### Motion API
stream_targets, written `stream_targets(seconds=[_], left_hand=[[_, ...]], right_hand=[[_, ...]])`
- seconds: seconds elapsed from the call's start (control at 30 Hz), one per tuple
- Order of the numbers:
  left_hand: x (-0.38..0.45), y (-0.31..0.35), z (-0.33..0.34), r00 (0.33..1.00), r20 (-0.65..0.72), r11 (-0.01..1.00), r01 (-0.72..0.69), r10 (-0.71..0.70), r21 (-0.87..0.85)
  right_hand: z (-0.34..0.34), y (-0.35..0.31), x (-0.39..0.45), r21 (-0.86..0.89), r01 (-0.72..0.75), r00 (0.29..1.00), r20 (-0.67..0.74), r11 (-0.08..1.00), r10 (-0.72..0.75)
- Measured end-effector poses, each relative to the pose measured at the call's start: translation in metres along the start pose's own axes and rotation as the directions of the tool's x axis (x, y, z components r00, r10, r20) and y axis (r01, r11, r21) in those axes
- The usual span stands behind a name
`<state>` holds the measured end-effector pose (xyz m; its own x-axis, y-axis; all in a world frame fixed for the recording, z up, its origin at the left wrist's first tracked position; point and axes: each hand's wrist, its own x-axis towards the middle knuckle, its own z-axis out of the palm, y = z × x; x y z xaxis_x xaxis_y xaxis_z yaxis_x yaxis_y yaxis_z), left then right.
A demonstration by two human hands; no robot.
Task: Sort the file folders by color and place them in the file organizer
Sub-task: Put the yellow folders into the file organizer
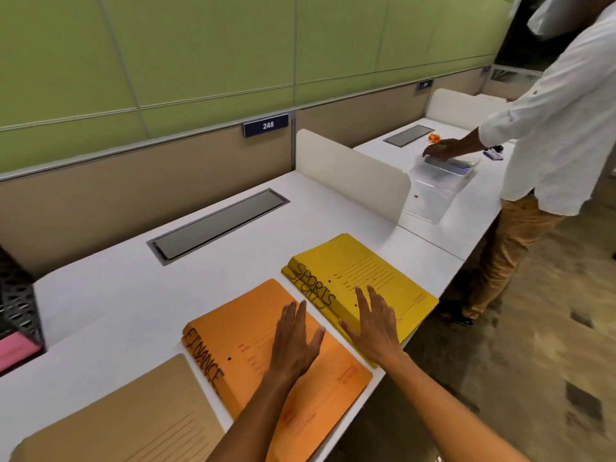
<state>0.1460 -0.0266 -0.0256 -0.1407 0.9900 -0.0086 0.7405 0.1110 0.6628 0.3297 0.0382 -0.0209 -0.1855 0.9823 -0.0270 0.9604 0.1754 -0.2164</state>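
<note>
Three stacks of folders are laid out by colour along the desk (140, 295) edge. The orange stack (266, 355), marked FINANCE on the spine edge, is pressed flat under the left hand (295, 341); its fingers (295, 315) are straight and spread, nothing gripped. The yellow stack (363, 281), marked SPORTS, lies just right of the orange one, apart by a thin strip of desk. It is covered at its near corner by the right hand (375, 325), fingers (366, 301) likewise straight, palm down, nothing pinched. A brown stack (133, 421) sits left of the left-hand fingers, near the orange one, untouched.

Step in hand, as judged: colour sorting looks done or nearly so; stacks are being squared/steadied before transfer. None is seen in the file organizer (18, 305) yet, bar something pink (13, 351) at its base; whether that's a folder can't be told. The organizer, black mesh, is well to the left of both hands, at the frame edge, only partly in view.

Next move, prob.: one stack to be gripped by its edges w/ thumb under, lifted whole, carried left across the brown stack, stood upright in a slot. Care needed so loose folders don't fan out or slide.

Further off, beyond a white divider (353, 175), a second person (563, 121) is seen at the next desk w/ a clear plastic box (433, 191).
</note>
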Motion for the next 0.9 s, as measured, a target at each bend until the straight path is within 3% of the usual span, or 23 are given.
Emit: stream_targets(seconds=[0.3,0.5,0.73,0.9], left_hand=[[0.047,0.009,0.026,0.992,0.129,0.998,0.005,0.003,-0.064],[0.065,0.024,0.036,0.999,0.041,0.999,0.014,-0.012,-0.043],[0.08,0.045,0.058,0.988,-0.032,0.987,0.152,-0.154,-0.047],[0.087,0.063,0.07,0.926,-0.131,0.926,0.327,-0.354,-0.19]], right_hand=[[-0.002,0.043,0.061,0.061,-0.085,0.996,0.029,0.995,0.083],[-0.005,0.077,0.106,0.074,-0.096,0.993,0.08,0.993,0.09],[-0.007,0.123,0.151,0.067,-0.074,0.989,0.135,0.995,0.065],[-0.001,0.14,0.164,0.089,-0.068,0.99,0.125,0.994,0.056]])
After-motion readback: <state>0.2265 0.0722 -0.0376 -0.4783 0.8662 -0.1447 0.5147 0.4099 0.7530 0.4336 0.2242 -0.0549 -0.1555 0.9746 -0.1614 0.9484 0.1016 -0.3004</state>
